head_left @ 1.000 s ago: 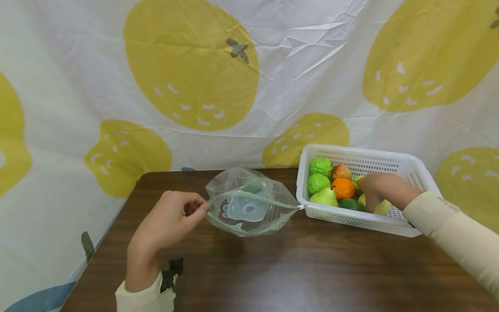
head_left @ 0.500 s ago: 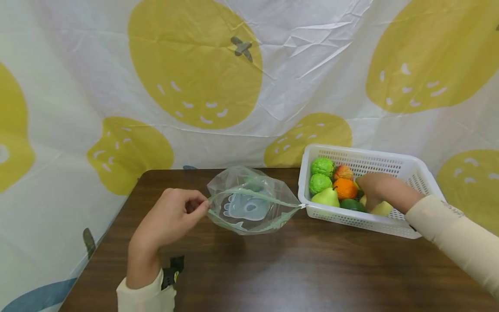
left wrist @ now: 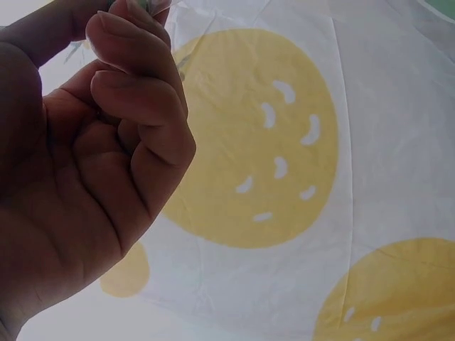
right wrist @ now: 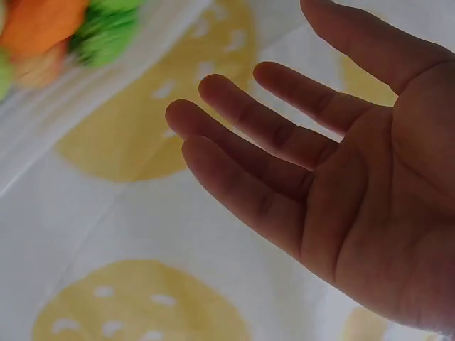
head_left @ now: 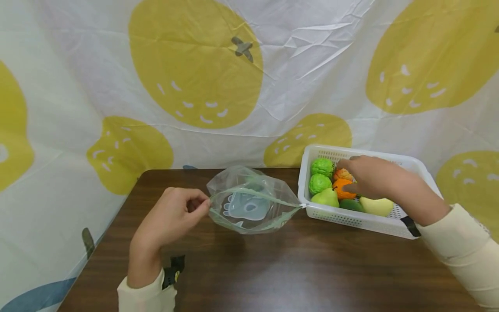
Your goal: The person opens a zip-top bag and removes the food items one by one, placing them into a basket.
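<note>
My left hand pinches the left corner of a clear zip bag between thumb and forefinger. The bag lies with its green-edged mouth spread, and its white slider touches the basket's left front corner. My right hand hovers over the white basket, fingers spread and holding nothing, as the right wrist view confirms. Beneath its fingertips are an orange and a wrinkled reddish fruit. Two bumpy green fruits, a green pear, a dark green fruit and a pale yellow fruit lie beside them.
A dark wooden table carries the bag and basket. Behind it hangs a white cloth printed with yellow fruit. A black strap circles the left wrist, and another dark band is on the right.
My right hand has lifted from among the fruit at the basket's front, uncovering the pale yellow fruit, and moved up and left over the orange. The left hand keeps its pinch on the bag.
</note>
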A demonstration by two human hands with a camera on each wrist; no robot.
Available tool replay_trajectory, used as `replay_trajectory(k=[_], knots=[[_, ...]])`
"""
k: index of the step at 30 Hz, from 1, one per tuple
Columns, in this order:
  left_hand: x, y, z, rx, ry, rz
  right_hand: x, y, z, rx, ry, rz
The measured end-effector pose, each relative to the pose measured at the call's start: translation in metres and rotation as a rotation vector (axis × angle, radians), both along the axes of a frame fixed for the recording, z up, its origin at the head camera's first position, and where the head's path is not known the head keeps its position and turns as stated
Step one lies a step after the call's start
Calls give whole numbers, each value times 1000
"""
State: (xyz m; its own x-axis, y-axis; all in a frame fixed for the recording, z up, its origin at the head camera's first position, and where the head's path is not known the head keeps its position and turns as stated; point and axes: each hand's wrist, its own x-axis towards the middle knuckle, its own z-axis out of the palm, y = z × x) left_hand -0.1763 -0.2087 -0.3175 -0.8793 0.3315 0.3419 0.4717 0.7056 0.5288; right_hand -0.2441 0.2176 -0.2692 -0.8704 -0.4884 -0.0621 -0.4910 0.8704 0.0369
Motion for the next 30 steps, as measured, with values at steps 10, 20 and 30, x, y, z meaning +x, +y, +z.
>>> replay_trajectory(k=[10,20,30], knots=[[1,2,1,8,10,17,82,-56,-4,-247,232,234],[4,3,0,5,-9,25,105,-109,-22,-454,151,414],[2,7,1,2,3,7,83,-150,-49,-395,37,406]])
